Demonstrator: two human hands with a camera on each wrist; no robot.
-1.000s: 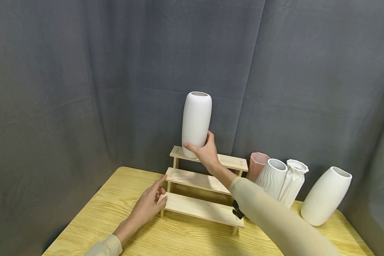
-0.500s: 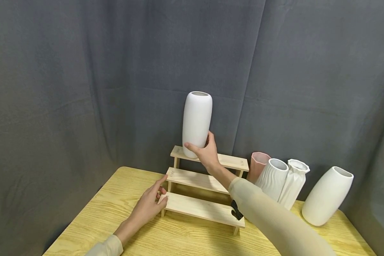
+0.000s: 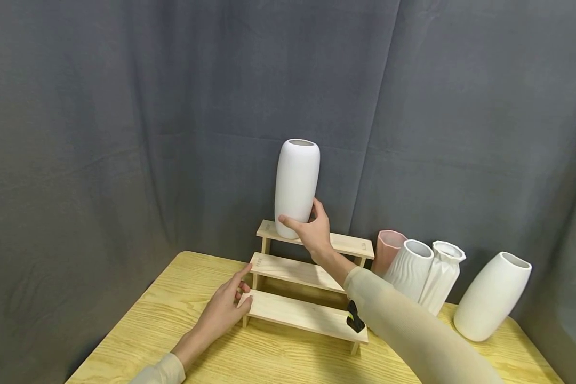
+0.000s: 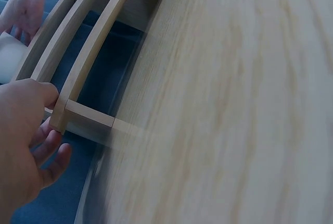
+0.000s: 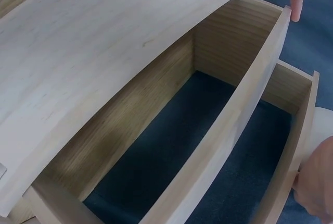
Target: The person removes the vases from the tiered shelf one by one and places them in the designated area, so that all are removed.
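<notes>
A tall white vase (image 3: 297, 176) stands upright at the left end of the top step of a three-step wooden stand (image 3: 297, 314). My right hand (image 3: 313, 232) grips it low down, thumb in front and fingers round its right side. My left hand (image 3: 223, 306) touches the stand's left end. Its index finger reaches straight to the middle step, and the thumb lies at the lowest step's corner. In the left wrist view, the fingers (image 4: 52, 148) are loosely bent beside the step end. The right wrist view shows part of the right hand (image 5: 317, 177) at the vase.
Right of the stand are a pink vase (image 3: 389, 248), a rippled white vase (image 3: 411, 269) and a white vase with a flared rim (image 3: 441, 277). Another smooth white vase (image 3: 492, 298) stands farther right on the wooden table (image 3: 173, 298). A grey curtain (image 3: 211, 106) hangs behind.
</notes>
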